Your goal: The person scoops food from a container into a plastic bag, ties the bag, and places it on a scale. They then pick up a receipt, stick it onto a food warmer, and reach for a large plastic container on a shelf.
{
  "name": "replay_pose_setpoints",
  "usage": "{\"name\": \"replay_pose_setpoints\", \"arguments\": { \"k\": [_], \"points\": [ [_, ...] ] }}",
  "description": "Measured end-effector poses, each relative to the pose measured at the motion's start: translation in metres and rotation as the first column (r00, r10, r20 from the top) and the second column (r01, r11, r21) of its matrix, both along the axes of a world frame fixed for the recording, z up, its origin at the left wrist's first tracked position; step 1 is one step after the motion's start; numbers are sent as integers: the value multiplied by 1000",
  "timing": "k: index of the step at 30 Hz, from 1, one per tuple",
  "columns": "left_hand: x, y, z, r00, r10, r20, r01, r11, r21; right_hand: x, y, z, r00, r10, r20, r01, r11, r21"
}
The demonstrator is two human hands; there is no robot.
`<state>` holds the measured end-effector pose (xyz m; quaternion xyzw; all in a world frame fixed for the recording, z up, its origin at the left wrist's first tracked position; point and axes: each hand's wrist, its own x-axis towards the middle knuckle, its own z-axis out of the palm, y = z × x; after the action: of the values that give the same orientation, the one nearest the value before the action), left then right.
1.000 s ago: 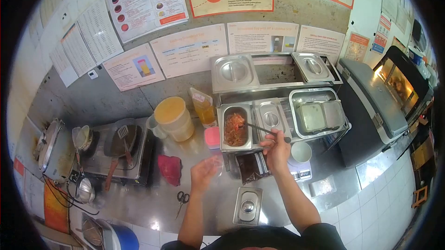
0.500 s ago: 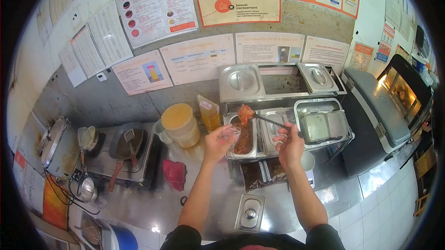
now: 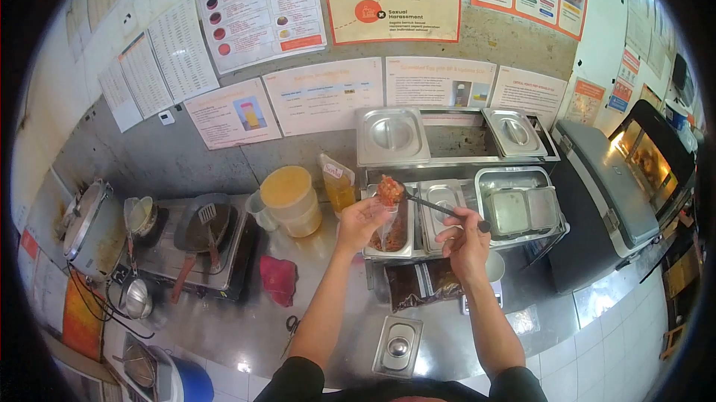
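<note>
My right hand (image 3: 470, 247) grips the black handle of a ladle (image 3: 440, 207). Its bowl is heaped with chunky red sauce (image 3: 389, 190). Just below the ladle's bowl, my left hand (image 3: 363, 221) is closed on a small clear plastic bag (image 3: 388, 235), whose lower part hangs down. Both hands are above a steel food pan (image 3: 409, 241) of the same red sauce, partly hidden behind the bag and left hand. To the pan's right is a lidded steel pan (image 3: 441, 197).
A tray with two pale containers (image 3: 514, 209) is at right. Left of the pans stand a yellow-lidded tub (image 3: 286, 186) and an oil bottle (image 3: 339, 192). A dark packet (image 3: 422, 286), steel lid (image 3: 397, 346), red cloth (image 3: 278, 280) and stove (image 3: 198, 242) are nearer or farther left.
The loaded ladle has moved slightly left and down, over the plastic bag's mouth. The bag now hangs downward from my left hand. The view has shifted slightly.
</note>
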<state>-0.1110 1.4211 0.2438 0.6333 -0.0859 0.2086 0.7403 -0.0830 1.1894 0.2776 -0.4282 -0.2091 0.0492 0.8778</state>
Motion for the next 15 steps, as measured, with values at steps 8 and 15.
{"name": "replay_pose_setpoints", "arguments": {
  "k": [8,15],
  "points": [
    [1,-1,8,1000,14,7,-14,999,-33,2,-8,0,966,23,256,18,987,-157],
    [1,-3,17,1000,2,21,-1,1000,-24,-2,-14,17,927,87,364,31,952,-305]
  ]
}}
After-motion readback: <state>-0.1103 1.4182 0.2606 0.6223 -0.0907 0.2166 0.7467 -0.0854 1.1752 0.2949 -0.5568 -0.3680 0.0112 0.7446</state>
